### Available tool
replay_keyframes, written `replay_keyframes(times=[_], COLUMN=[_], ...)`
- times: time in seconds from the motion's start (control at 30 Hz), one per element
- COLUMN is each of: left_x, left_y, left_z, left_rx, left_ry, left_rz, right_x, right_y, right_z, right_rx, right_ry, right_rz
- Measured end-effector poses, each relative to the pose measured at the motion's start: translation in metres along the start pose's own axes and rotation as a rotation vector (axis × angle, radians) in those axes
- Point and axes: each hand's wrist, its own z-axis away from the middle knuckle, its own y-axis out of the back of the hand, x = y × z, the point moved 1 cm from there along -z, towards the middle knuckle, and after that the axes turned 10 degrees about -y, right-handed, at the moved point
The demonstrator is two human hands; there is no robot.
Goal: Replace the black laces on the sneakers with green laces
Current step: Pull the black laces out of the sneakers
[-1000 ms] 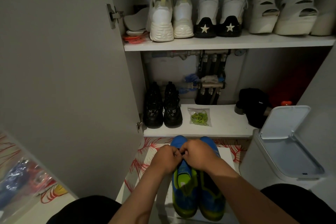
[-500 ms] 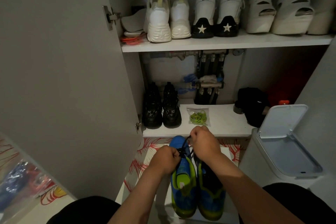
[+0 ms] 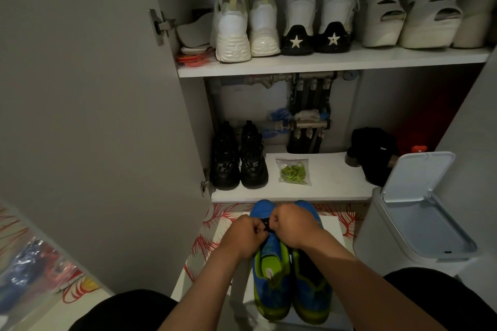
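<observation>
The two sneakers (image 3: 272, 269) sit side by side on a white box (image 3: 332, 228) in the lower middle of the picture, toes pointing away. They are bright blue with green insides and green heels. A bit of black lace (image 3: 265, 224) shows near the toe of the sneaker on the left, so I think the old lace is not all out yet. The other sneaker is too dark to tell.

The job looks like it is only at the start. The green laces (image 3: 293, 172) lie in a small clear bag on the low shelf (image 3: 336, 183), just above the hands. They have not been used.

The left hand (image 3: 242, 236) and the right hand (image 3: 291, 223) are close together over the left sneaker. Both have fingers curled tight and seem to pinch the black lace between them.

Black boots (image 3: 238, 161) stand left of the bag. A bin (image 3: 419, 226) with its lid up is at the right.
</observation>
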Motion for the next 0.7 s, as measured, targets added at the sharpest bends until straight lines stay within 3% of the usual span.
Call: replay_keyframes(times=[0.1,0.2,0.43,0.53,0.7], left_x=[0.001,0.003,0.005,0.005,0.004], left_y=[0.0,0.0,-0.004,-0.004,-0.004], left_z=[0.0,0.0,-0.002,-0.002,-0.001], left_rx=[0.002,0.0,0.014,0.007,0.005], left_ry=[0.01,0.018,0.015,0.022,0.009], left_rz=[0.031,0.052,0.012,0.004,0.022], right_x=[0.0,0.002,0.002,0.002,0.004], right_y=[0.004,0.011,0.016,0.02,0.025], right_z=[-0.002,-0.004,-0.008,-0.008,-0.012], right_rx=[0.181,0.291,0.033,-0.014,0.028], right_ry=[-0.079,-0.188,-0.441,-0.47,-0.494], right_rz=[-0.146,-0.446,-1.256,-1.33,-1.255])
